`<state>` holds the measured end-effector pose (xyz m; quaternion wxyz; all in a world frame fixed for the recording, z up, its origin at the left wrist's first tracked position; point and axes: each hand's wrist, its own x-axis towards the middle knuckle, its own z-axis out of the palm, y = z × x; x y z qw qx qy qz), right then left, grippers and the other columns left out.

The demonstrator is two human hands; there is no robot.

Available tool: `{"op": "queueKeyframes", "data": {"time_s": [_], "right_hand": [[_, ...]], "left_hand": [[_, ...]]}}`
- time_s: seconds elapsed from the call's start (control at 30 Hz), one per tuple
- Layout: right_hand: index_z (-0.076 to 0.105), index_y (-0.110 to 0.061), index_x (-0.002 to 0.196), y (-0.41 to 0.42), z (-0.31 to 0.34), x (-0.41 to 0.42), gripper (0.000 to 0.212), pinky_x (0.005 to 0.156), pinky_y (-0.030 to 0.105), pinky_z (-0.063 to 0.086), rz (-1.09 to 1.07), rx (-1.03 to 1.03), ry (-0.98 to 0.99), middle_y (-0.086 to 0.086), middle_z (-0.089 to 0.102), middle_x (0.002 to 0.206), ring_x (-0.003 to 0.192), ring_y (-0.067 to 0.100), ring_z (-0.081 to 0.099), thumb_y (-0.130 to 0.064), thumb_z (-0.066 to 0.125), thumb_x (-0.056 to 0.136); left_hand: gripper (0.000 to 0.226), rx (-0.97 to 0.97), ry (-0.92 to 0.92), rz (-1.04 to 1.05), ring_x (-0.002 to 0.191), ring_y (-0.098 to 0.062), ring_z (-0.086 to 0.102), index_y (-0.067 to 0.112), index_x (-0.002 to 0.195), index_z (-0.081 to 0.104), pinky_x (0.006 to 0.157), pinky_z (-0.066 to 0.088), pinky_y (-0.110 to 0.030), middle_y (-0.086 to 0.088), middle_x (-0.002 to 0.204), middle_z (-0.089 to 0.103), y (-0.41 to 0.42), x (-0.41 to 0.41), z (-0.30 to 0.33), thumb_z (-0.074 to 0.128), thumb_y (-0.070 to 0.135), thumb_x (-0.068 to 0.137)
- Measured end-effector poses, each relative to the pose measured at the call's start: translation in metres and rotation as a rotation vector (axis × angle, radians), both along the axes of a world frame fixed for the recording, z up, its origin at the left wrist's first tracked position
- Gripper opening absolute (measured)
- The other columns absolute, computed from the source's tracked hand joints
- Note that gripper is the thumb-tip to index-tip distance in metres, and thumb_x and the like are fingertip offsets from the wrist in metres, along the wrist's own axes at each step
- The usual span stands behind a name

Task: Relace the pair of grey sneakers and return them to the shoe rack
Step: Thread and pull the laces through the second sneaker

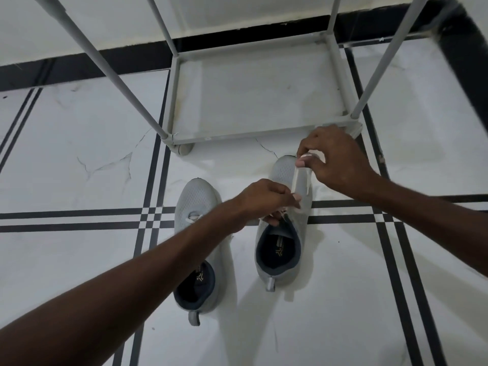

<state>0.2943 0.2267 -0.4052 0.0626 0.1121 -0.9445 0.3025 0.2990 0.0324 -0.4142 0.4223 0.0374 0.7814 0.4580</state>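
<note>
A: Where are the sneakers right now?

B: Both on the tiled floor (79, 143), side by side, toes toward the rack (260, 133). Neither is on it; its bottom shelf is bare.

A: And the hands?

B: Both over the right sneaker (284, 233). The right hand (340, 162) has its grip pinched shut on the white lace (297, 178), holding it up above the toe. The left hand (264, 199) is down at the eyelets, fingers closed around the lower part of that same lace, near the tongue.

A: So that shoe is mid-lacing?

B: That's my reading. The lace runs taut between the two hands, and the rows at the throat are mostly hidden under the left hand, so I can't count how many are threaded.

A: The left sneaker (196, 249)?

B: It shows some white lace crossing near the front eyelets, but the left forearm covers the rest. I can't tell whether it's fully laced or tied.

A: What's left, then?

B: Finishing the right one at least, perhaps checking the left, then lifting both onto the rack. I'd call it somewhere in the middle, with the return step not yet begun.
</note>
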Motion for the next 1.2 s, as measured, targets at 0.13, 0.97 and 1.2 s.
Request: {"op": "queueKeyframes", "data": {"time_s": [0.13, 0.97, 1.2], "right_hand": [[0.073, -0.018, 0.094, -0.011, -0.019, 0.003, 0.025, 0.089, 0.028, 0.033, -0.057, 0.024, -0.005, 0.002, 0.062, 0.101, 0.105, 0.024, 0.05, -0.033, 0.078, 0.076], [0.075, -0.018, 0.105, -0.019, -0.022, 0.02, 0.024, 0.084, 0.025, 0.055, 0.02, -0.336, -0.598, -0.001, 0.077, 0.098, 0.093, 0.015, 0.071, -0.004, 0.061, 0.091], [0.072, 0.003, 0.102, -0.024, -0.023, 0.013, 0.017, 0.087, 0.031, 0.056, -0.105, -0.775, -0.841, 0.024, 0.073, 0.101, 0.09, 0.025, 0.068, 0.0, 0.065, 0.087]], "left_hand": [[0.037, -0.072, 0.088, -0.105, 0.052, -0.006, 0.061, -0.004, 0.092, 0.071, 0.052, 0.051, -0.018, -0.009, 0.071, 0.069, -0.002, -0.008, 0.0, 0.071, 0.032, 0.088], [0.015, -0.247, 1.261, -0.316, 0.06, -0.024, 0.059, 0.015, 0.084, 0.067, 0.048, 0.038, -0.03, -0.001, 0.071, 0.064, -0.014, -0.007, -0.004, 0.056, 0.024, 0.087], [0.013, -0.129, 0.985, 0.053, 0.069, -0.021, 0.06, 0.015, 0.075, 0.064, 0.062, 0.052, -0.041, 0.001, 0.072, 0.065, -0.013, 0.002, -0.015, 0.072, 0.023, 0.079]]}}
